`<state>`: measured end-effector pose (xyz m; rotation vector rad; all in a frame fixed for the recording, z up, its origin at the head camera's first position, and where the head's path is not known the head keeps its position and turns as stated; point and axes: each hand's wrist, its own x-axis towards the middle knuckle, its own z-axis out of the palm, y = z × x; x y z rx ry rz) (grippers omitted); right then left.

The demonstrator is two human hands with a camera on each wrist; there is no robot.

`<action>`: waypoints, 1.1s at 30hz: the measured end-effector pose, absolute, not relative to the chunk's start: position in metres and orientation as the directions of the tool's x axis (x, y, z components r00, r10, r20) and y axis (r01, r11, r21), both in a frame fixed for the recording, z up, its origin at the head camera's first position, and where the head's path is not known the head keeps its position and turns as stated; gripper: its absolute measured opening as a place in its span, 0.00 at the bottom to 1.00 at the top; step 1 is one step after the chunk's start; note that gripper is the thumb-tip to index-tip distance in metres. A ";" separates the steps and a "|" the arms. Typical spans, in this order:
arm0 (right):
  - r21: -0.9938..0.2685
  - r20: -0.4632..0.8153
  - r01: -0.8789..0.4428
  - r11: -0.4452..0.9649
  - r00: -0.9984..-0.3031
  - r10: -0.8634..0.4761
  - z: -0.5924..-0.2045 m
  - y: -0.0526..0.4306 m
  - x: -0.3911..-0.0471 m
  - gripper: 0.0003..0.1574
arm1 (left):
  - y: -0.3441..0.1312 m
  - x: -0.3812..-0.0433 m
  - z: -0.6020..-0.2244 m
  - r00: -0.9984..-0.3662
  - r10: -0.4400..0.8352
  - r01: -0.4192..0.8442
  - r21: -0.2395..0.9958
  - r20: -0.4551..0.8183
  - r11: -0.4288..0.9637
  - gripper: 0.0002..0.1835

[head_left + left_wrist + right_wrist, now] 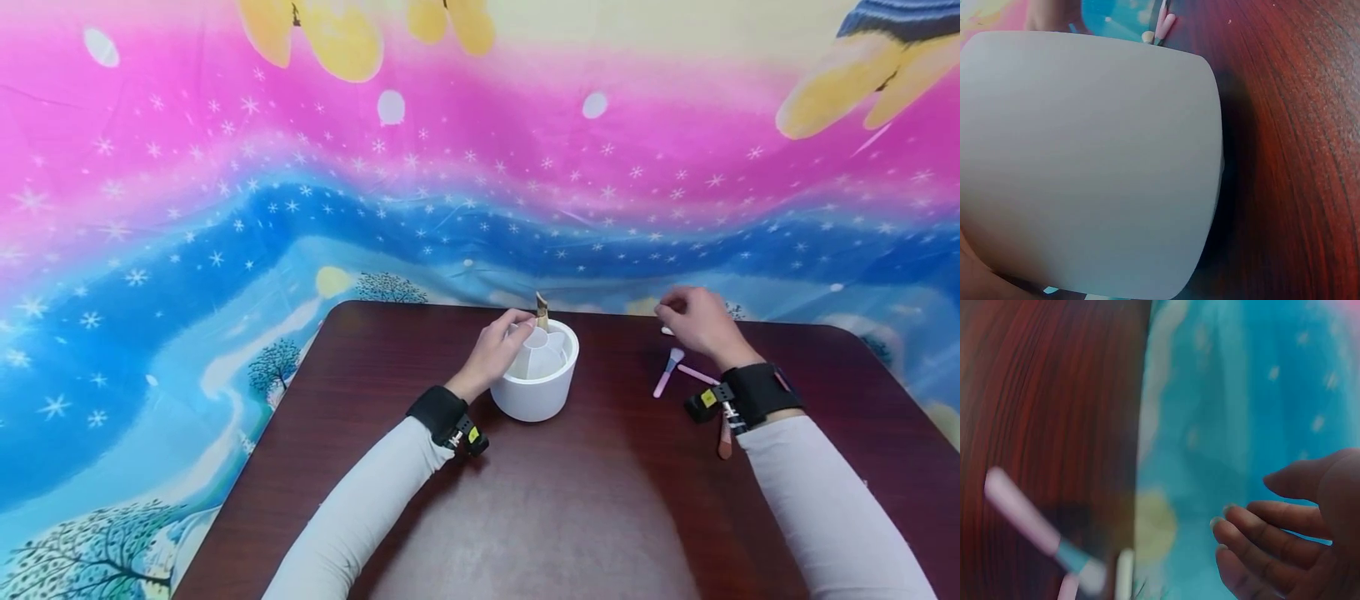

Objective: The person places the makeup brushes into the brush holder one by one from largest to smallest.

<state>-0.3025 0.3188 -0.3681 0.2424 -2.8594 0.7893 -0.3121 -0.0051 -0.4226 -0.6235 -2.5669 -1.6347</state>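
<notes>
A white round organizer (531,402) with inner dividers stands on the table, and its plain outer wall (1097,162) fills most of the left wrist view. My left hand (491,350) holds it by the left side of the rim, with fingers reaching over the top. A gold-brown item (542,308) sticks up at the organizer's back. Over the table's far right, my right hand (701,321) hovers with loosely bent fingers and nothing between them. Below it lies a pink-handled makeup brush (664,377), which also shows blurred in the right wrist view as a brush (1025,515) with pale bristles.
Beside the first brush lies another pink handle (697,374). A brown-tipped brush (724,440) is partly hidden by the right wrist camera. A white-tipped piece (667,331) lies near the table's back edge. Behind the dark wooden table (352,358) hangs a printed cloth (480,183).
</notes>
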 end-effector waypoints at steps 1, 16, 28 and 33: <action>-0.487 0.187 -0.180 0.855 -0.977 -0.100 -0.371 0.326 -0.304 0.16 | -0.005 -0.312 -0.423 -0.918 0.312 0.353 0.860 0.243 0.368 0.21; -0.382 -0.078 0.103 0.919 -0.994 0.079 -0.418 0.381 -0.319 0.30 | -0.004 -0.312 -0.424 -0.922 0.286 0.356 0.859 0.260 0.368 0.21; -0.340 -0.115 0.147 0.929 -0.987 0.114 -0.423 0.392 -0.312 0.28 | -0.004 -0.313 -0.425 -0.926 0.272 0.350 0.862 0.261 0.365 0.22; -0.273 -0.157 0.206 0.940 -0.973 0.168 -0.423 0.404 -0.301 0.21 | -0.003 -0.311 -0.427 -0.930 0.265 0.342 0.865 0.255 0.368 0.22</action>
